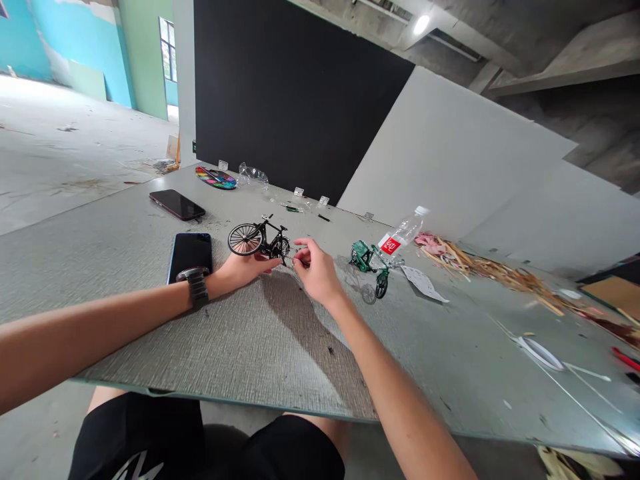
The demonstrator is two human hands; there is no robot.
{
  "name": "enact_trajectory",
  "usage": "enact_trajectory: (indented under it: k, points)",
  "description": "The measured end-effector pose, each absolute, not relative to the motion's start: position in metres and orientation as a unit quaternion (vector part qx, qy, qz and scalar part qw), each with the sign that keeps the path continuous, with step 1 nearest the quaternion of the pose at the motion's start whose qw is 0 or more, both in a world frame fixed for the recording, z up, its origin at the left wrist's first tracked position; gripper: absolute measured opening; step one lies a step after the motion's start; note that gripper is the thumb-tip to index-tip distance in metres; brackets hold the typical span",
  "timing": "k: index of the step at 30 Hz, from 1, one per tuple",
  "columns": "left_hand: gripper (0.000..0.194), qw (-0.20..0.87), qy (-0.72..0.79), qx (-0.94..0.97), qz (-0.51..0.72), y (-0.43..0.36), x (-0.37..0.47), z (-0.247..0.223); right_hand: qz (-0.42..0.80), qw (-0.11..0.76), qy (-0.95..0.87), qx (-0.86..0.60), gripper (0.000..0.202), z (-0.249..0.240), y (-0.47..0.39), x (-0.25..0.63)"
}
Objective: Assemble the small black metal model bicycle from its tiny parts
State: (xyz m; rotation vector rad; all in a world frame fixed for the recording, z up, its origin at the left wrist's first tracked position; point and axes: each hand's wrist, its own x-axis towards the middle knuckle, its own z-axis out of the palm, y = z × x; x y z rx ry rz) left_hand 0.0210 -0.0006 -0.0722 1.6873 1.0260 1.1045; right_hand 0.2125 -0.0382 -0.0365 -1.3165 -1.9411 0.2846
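A black model bicycle (pixel 269 235) is held up over the grey tabletop (pixel 240 353), its big spoked wheel to the left. My left hand (pixel 246 269), with a dark watch on the wrist, is closed on the bicycle from below. My right hand (pixel 316 270) is at the bicycle's right end, thumb and index finger pinched together near the small wheel. A thin, small part seems to be between those fingertips, too small to make out. Right of my right hand, a green model bicycle (pixel 370 261) stands on the table.
Two phones (pixel 191 257) (pixel 177 204) lie at the left. A paint palette (pixel 216 178) and clear plastic are behind. A clear bottle (pixel 403 235) and paper sheet (pixel 424 283) are beside the green bicycle. Wood strips (pixel 490 270) and a white ring (pixel 541 353) lie further right.
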Motion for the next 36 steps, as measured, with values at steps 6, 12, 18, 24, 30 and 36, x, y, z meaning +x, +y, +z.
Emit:
enact_trajectory:
  k: [6,12,18,24,30,36]
  points:
    - [0.033,0.578,0.354,0.58,0.452,0.0,0.02,-0.068,0.105,0.465,-0.727,-0.494,0.023,-0.028,-0.042,0.209]
    - [0.017,0.707,0.28,0.49,0.426,-0.004,0.018,-0.058,0.086,0.486,-0.729,-0.473,0.014,-0.021,-0.048,0.204]
    - [0.017,0.766,0.283,0.462,0.348,-0.002,0.015,-0.054,0.07,0.446,-0.762,-0.464,0.026,-0.015,-0.052,0.205]
    - [0.018,0.77,0.286,0.46,0.337,-0.001,0.016,-0.055,0.073,0.448,-0.765,-0.456,0.031,-0.014,-0.05,0.207]
    - [0.018,0.765,0.284,0.471,0.336,-0.005,0.016,-0.052,0.06,0.469,-0.739,-0.479,0.02,-0.016,-0.051,0.203]
    - [0.021,0.763,0.286,0.471,0.338,-0.002,0.016,-0.053,0.122,0.477,-0.75,-0.441,0.026,-0.014,-0.053,0.203]
